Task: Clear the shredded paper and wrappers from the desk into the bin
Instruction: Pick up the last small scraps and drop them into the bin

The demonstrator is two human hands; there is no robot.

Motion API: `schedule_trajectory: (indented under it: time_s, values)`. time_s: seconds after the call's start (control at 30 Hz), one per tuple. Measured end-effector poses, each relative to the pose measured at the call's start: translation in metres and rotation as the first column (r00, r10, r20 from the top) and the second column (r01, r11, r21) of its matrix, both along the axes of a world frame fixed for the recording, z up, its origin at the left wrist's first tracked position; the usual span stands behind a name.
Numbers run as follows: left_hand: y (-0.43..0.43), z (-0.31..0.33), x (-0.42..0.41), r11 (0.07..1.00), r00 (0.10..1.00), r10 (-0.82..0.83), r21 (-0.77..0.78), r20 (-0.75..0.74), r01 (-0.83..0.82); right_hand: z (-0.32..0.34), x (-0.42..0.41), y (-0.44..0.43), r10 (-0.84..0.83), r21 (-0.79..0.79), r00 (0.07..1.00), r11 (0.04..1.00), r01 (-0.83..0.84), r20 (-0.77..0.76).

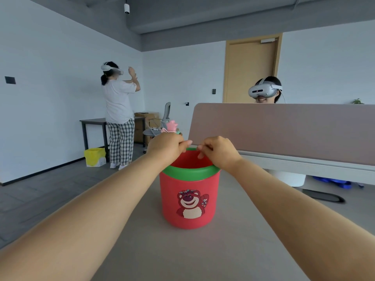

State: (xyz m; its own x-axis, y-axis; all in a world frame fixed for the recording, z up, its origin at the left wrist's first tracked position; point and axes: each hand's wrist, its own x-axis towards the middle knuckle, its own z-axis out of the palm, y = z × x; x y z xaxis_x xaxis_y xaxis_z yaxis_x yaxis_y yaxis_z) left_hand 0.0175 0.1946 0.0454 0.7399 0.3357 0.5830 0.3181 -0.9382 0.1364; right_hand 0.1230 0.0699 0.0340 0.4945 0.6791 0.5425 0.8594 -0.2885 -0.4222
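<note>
Table [233, 250]: grey top nearest the viewer; it carries the bin, so waste can be dropped in without leaving the work surface.
Bin [189, 201]: red tub with a green rim and a bear print, standing upright on the table between the two forearms. It is placed within reach of both hands. Its inside below the rim is hidden.
Left hand [166, 147]: over the far left edge of the bin's rim, fingers curled closed and thumb pointing inward. No paper or wrapper can be seen in it.
Right hand [220, 153]: over the far right edge of the rim, fingers likewise curled closed, fingertips just beside those of the left. Judged a release or shake-off posture above the opening.
Shredded paper and wrappers: none can be made out in this view.
Pink toy [171, 126]: just behind the left hand, partly covered by it.
Divider panel [284, 130]: beyond the bin, screening the next workplace.
Seated person [263, 90]: behind the divider, wearing a headset.
Standing person [119, 110]: far left, well apart, hands raised.
</note>
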Motion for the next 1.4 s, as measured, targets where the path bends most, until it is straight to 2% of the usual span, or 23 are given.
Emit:
schedule_trajectory:
  time_s: [0.17, 0.33, 0.47, 0.57, 0.63, 0.77, 0.83, 0.9, 1.0, 1.17, 1.27, 1.33, 1.4]
  values:
    - [-0.012, -0.002, 0.002, 0.998, 0.996, -0.035, 0.050, 0.088, 0.031, -0.003, -0.003, -0.022, -0.032, 0.075, 0.999, 0.997, 0.032, 0.007]
    - [-0.065, -0.008, 0.011, 0.972, 0.948, -0.226, 0.114, 0.222, 0.205, -0.011, 0.000, -0.080, -0.119, 0.172, 0.993, 0.978, 0.117, 0.003]
    - [-0.123, -0.034, 0.026, 0.897, 0.874, -0.440, 0.143, 0.208, 0.417, -0.032, 0.009, -0.151, -0.220, 0.145, 0.972, 0.962, 0.230, -0.083]
    - [-0.174, -0.066, 0.043, 0.833, 0.829, -0.552, 0.035, 0.085, 0.551, -0.059, 0.015, -0.215, -0.340, 0.072, 0.937, 0.936, 0.346, -0.081]
    - [-0.206, -0.090, 0.053, 0.806, 0.800, -0.591, -0.055, -0.100, 0.589, -0.079, 0.015, -0.259, -0.432, -0.019, 0.899, 0.902, 0.431, -0.079]
    - [-0.259, -0.135, 0.067, 0.770, 0.668, -0.626, -0.182, -0.403, 0.612, -0.116, 0.010, -0.338, -0.576, -0.175, 0.811, 0.813, 0.555, -0.106]
    - [-0.278, -0.150, 0.072, 0.772, 0.627, -0.611, -0.193, -0.483, 0.605, -0.129, 0.008, -0.362, -0.630, -0.239, 0.765, 0.769, 0.592, -0.131]
    - [-0.294, -0.156, 0.078, 0.791, 0.626, -0.583, -0.187, -0.518, 0.582, -0.138, 0.007, -0.376, -0.652, -0.280, 0.741, 0.750, 0.600, -0.160]
    - [-0.312, -0.162, 0.083, 0.800, 0.657, -0.580, -0.185, -0.482, 0.570, -0.147, 0.002, -0.388, -0.665, -0.320, 0.724, 0.737, 0.595, -0.186]
    - [-0.336, -0.174, 0.075, 0.636, 0.558, -0.770, -0.303, -0.310, 0.710, -0.131, -0.005, -0.416, -0.727, -0.477, 0.647, 0.664, 0.575, -0.232]
    - [-0.342, -0.178, 0.072, 0.585, 0.529, -0.811, -0.314, -0.252, 0.748, -0.124, -0.012, -0.420, -0.750, -0.645, 0.573, 0.623, 0.442, -0.332]
    - [-0.342, -0.179, 0.070, 0.559, 0.514, -0.829, -0.320, -0.219, 0.765, -0.126, -0.016, -0.413, -0.732, -0.661, 0.567, 0.642, 0.388, -0.378]
    - [-0.339, -0.179, 0.069, 0.546, 0.504, -0.838, -0.314, -0.209, 0.777, -0.131, -0.017, -0.406, -0.686, -0.585, 0.609, 0.701, 0.407, -0.398]
